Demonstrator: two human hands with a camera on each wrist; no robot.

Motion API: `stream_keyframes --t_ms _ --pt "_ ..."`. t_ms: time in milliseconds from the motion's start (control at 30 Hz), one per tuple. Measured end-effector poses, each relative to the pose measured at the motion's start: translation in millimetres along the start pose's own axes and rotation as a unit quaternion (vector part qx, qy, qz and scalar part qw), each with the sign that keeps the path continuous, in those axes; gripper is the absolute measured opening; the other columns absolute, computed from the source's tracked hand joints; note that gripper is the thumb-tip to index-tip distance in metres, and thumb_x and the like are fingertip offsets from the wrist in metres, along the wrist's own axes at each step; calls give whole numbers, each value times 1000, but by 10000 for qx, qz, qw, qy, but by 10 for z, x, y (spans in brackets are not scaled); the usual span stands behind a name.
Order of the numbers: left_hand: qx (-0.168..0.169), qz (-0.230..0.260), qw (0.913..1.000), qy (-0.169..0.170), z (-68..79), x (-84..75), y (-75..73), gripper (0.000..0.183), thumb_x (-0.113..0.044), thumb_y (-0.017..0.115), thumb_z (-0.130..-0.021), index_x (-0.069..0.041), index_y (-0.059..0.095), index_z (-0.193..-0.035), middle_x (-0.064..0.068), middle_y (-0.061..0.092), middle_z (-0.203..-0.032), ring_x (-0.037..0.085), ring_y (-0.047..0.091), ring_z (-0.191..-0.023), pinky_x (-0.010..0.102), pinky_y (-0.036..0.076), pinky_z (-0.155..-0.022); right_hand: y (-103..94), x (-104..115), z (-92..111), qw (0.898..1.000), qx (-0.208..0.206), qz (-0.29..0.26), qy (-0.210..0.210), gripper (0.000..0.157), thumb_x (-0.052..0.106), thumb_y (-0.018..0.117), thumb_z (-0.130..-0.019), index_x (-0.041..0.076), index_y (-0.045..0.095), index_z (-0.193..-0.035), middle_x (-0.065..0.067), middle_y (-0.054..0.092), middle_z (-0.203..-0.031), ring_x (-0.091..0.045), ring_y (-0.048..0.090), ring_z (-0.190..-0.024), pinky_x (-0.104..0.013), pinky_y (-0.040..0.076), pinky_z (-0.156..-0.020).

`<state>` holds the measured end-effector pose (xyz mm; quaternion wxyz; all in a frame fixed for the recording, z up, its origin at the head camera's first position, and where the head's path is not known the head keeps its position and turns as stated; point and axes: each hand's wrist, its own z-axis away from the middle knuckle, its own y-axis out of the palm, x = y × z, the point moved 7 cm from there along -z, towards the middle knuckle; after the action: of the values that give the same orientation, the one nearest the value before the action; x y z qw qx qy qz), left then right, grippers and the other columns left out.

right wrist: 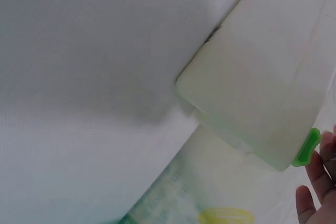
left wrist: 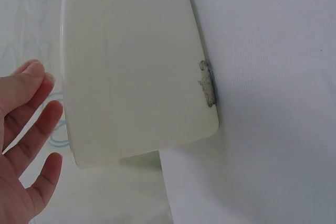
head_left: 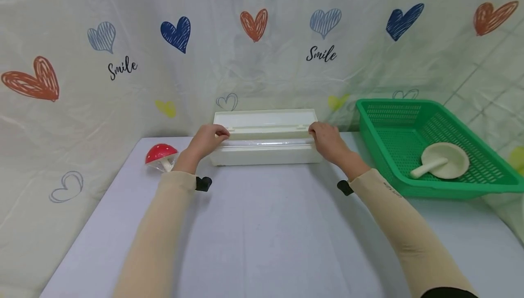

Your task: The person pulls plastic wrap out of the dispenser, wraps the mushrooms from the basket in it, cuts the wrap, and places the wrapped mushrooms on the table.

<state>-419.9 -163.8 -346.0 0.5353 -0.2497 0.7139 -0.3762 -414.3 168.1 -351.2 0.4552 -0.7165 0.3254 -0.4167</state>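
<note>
A long white cling film dispenser (head_left: 268,156) stands on the far part of the table with its lid (head_left: 265,118) raised at the back. A shiny band of cling film (head_left: 270,143) runs along the inside. At the dispenser's left end, my left hand (head_left: 206,142) pinches thumb and forefinger together at the film's edge; its other fingers are spread in the left wrist view. My right hand (head_left: 329,141) pinches at the opposite end, its fingers beside a green end piece (right wrist: 307,148). The clear film between the fingertips is hard to make out.
Left of the dispenser lies a red-capped mushroom (head_left: 160,154) in clear plastic. A green basket (head_left: 374,152) on the right holds a cream mushroom-shaped piece (head_left: 446,160). Behind the white-covered table (head_left: 262,234) hangs a sheet (head_left: 213,61) printed with hearts.
</note>
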Motion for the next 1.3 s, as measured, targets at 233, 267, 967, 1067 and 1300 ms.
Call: stream_keyframes --t_ms 233,267,967,1067,1300 --pt "-439 -52 9990 57 11 -72 -24 16 -7 63 -102 2 71 -113 16 70 -112 31 61 -104 44 50 -95 -77 50 27 9987 -449 98 -237 16 1 44 -109 -4 55 -118 -24 59 -116 -43 52 -112 -61 37 -98" --pt "-507 -42 9987 51 12 -77 -25 16 -7 62 -102 2 71 -113 16 70 -112 31 61 -105 44 50 -95 -96 62 34 9979 -555 96 -324 14 0 45 -108 -4 55 -117 -24 59 -114 -44 53 -111 -60 38 -96" --pt "-791 -127 9966 203 111 -163 -163 17 -5 64 -102 4 71 -113 18 70 -111 33 61 -102 45 52 -94 -332 150 92 9807 -1506 152 -1235 11 -11 59 -98 -8 65 -107 -21 61 -100 -38 63 -91 -47 57 -77" --pt "-779 -257 9962 281 131 -189 -184 17 -4 64 -101 4 72 -113 18 70 -111 33 62 -102 44 53 -93 -365 157 96 9765 -1678 146 -1343 10 -11 61 -96 -8 65 -105 -21 61 -98 -38 64 -89 -48 57 -75" --pt "-871 -379 9949 352 167 -227 -216 16 -2 62 -101 5 71 -113 19 69 -112 34 63 -102 45 53 -93 -429 186 99 9711 -1829 138 -1528 11 -13 63 -94 -8 66 -104 -21 62 -96 -38 64 -89 -47 57 -75"
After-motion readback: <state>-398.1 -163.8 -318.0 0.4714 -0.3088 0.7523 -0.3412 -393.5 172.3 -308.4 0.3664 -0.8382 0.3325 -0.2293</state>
